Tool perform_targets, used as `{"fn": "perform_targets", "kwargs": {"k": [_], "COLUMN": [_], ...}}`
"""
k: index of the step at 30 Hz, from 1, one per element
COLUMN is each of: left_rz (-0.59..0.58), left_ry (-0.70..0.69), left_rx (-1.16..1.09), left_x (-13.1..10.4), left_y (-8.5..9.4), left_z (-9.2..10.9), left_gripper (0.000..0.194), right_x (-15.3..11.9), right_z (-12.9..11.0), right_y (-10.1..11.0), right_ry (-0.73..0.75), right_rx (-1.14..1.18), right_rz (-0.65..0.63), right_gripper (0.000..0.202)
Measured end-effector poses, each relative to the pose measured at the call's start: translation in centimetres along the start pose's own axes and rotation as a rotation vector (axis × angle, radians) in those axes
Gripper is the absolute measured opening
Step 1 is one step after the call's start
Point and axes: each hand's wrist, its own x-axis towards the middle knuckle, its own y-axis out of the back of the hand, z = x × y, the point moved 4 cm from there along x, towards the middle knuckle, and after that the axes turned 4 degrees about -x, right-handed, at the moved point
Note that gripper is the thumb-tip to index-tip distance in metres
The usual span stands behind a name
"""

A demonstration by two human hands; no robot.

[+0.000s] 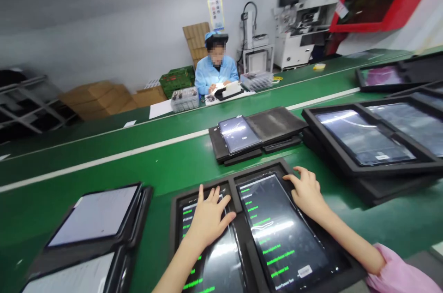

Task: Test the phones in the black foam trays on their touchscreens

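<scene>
A black foam tray [245, 233] in front of me holds two tablets side by side, both showing green text lists. My left hand [209, 217] lies spread over the upper part of the left tablet [221, 267], holding nothing. At the upper right corner of the right tablet [277, 228] is my right hand [306, 191], its fingers bent and apart near the tray's rim. Beyond the tray, another tablet [239, 134] rests on dark foam pieces [277, 124].
Stacked trays with tablets [363, 136] stand at the right. Pale-screened tablets [93, 214] lie in trays at the left. Across the green table [166, 157], a person in blue [216, 74] sits beside a clear box [185, 99] and stacked trays [256, 80].
</scene>
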Motion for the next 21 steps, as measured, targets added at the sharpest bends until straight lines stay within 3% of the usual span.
{"fn": "perform_targets", "kwargs": {"k": [5,9,14,17,19,21], "left_rz": [0.069,0.113,0.105,0.209,0.364,0.465], "left_ry": [-0.034,-0.052,-0.002,0.145,0.331,0.556], "left_rx": [-0.009,-0.035,-0.219,-0.402,-0.495,-0.618], "left_x": [-0.2,0.5,0.6,-3.3,-8.5,-15.0], "left_y": [-1.4,-2.4,-0.6,0.6,0.2,-2.1], "left_z": [-2.6,-4.1,-4.6,-6.5,-8.2,-9.4], "left_gripper": [0.061,0.061,0.058,0.057,0.058,0.059], "right_x": [1.0,1.6,2.1,0.6,-2.1,-6.0], "right_z": [-0.9,-1.2,-1.5,-0.4,1.4,4.1], "right_y": [0.3,0.6,1.0,2.1,3.1,3.8], "right_ry": [-0.045,-0.079,-0.082,-0.072,-0.055,-0.042], "right_rx": [0.071,0.081,0.099,0.124,0.166,0.276], "right_rz": [-0.064,-0.063,-0.093,-0.094,-0.094,-0.150], "right_gripper": [0.056,0.058,0.055,0.058,0.053,0.041]}}
